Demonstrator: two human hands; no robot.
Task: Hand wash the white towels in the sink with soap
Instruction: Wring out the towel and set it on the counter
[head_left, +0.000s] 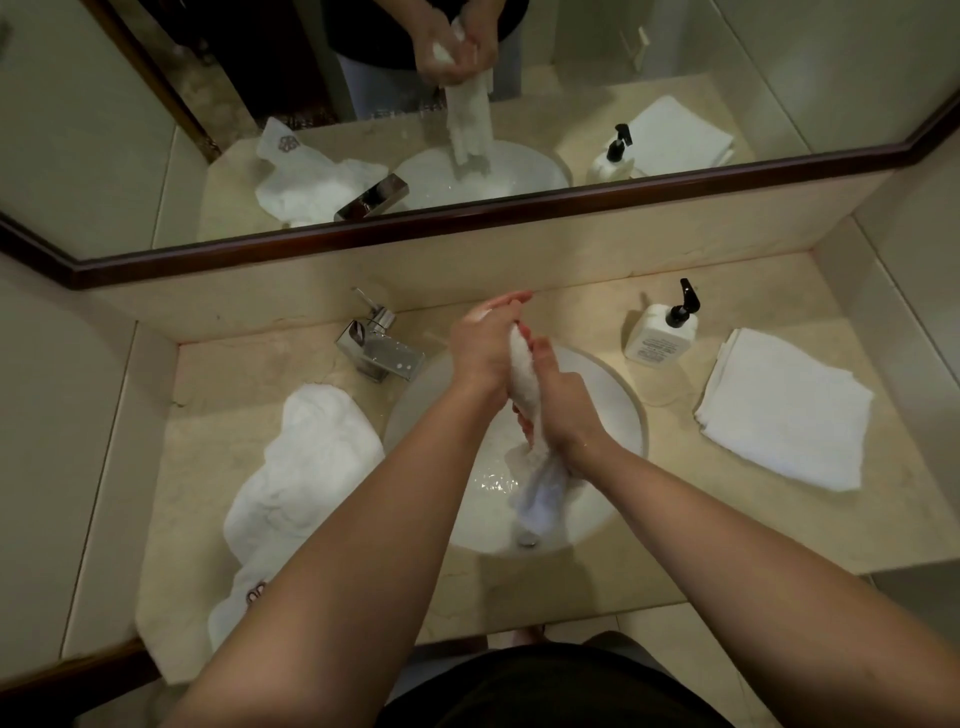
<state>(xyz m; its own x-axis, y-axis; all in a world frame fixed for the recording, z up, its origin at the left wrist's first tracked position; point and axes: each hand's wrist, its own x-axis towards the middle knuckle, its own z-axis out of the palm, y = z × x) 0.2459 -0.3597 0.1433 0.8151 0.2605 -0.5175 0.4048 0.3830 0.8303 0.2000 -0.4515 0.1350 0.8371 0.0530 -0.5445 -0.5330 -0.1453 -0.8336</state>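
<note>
Sink (631, 410) below; left hand (480, 348) and right hand (563, 410) both grip wet towel (524, 379).

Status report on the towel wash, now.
Left hand and right hand both grip wet towel over sink. Tail hangs into basin. Soap bottle clear, nothing blocking.

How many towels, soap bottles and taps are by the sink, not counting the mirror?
Towels: 3, a wet one held in both hands over the sink, a crumpled one on the left, a folded one on the right
Soap bottles: 1
Taps: 1
Total: 5
</note>
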